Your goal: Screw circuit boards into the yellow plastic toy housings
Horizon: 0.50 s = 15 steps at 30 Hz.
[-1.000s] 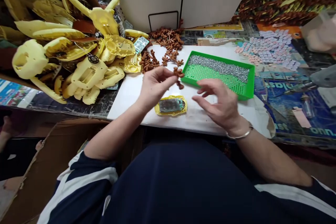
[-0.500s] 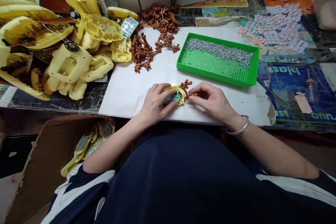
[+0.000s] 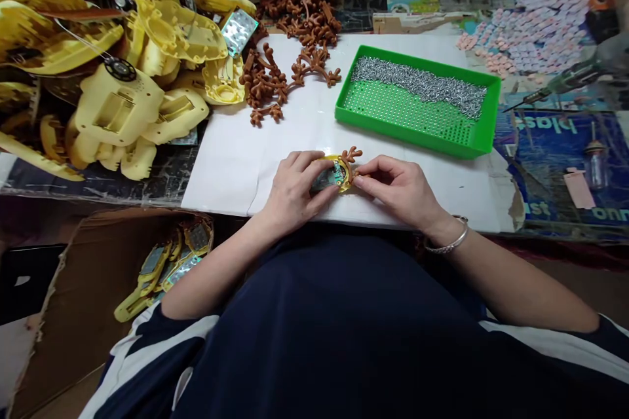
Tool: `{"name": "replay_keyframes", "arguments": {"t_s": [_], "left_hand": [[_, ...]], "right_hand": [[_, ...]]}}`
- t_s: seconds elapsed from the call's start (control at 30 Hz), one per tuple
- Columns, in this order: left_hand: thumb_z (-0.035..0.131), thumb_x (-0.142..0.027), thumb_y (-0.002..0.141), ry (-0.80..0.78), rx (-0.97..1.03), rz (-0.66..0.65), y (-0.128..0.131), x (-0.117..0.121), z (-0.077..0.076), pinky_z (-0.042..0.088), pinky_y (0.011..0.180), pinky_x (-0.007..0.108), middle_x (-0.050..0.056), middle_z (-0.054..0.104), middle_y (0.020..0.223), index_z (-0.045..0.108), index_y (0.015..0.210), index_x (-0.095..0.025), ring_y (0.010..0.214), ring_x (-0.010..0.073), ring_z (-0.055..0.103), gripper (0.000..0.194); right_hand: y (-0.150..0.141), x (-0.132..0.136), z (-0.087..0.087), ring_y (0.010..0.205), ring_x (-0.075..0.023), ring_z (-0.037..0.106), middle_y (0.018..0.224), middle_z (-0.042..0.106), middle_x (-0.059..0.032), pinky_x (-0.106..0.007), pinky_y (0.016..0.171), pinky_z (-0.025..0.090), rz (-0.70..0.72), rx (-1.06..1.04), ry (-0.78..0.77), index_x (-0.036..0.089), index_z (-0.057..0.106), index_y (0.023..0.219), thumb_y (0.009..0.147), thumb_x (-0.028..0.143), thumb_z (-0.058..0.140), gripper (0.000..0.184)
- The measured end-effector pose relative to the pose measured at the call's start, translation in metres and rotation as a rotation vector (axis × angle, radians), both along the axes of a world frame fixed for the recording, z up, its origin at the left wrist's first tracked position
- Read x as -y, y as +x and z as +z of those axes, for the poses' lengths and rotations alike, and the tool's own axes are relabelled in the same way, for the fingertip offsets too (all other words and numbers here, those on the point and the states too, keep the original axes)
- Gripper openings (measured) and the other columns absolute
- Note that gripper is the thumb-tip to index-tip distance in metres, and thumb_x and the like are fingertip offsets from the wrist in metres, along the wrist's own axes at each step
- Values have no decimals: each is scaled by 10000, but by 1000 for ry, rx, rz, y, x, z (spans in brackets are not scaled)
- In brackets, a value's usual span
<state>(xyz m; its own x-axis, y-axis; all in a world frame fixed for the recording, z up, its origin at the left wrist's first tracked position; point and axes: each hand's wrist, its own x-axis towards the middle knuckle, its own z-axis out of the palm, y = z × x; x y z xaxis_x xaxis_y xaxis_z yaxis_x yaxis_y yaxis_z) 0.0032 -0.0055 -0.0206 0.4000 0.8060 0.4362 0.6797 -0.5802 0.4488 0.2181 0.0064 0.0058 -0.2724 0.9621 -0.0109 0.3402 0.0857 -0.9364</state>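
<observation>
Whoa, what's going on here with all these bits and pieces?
A person's left hand is holding a small yellow shell with a green circuit board inside. The right hand is pinching a brown antler-shaped piece at the shell's end; I can't tell whether it's fitted in. Beyond the hands is a green tray of little silvery metal bits. More brown pieces and yellow parts are piled on the left.

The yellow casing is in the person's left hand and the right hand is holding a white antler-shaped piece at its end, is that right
Not the colour: the head view shows the antler-shaped piece in the right hand is brown, at the end of the yellow casing in the left hand.
</observation>
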Motion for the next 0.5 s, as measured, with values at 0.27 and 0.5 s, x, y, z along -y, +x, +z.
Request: {"name": "replay_keyframes", "arguments": {"t_s": [0.27,0.5], "left_hand": [[590,-448,978,-19,-25,-6,0,-2,0,492,939,397,116,704,1200,661,1216,-196,1094,253,622,354],[597,-442,974,-11,-21,-4,-1,-3,-2,503,943,401,115,706,1195,664,1208,-199,1080,248,630,344]], "right_hand": [[2,-9,6,581,-131,515,656,634,-14,-281,593,382,143,308,239,189,622,689,800,235,647,123],[8,-18,11,570,-129,518,851,702,-56,-303,620,427,57,356,359,192,665,818,844,375,682,186]]}}
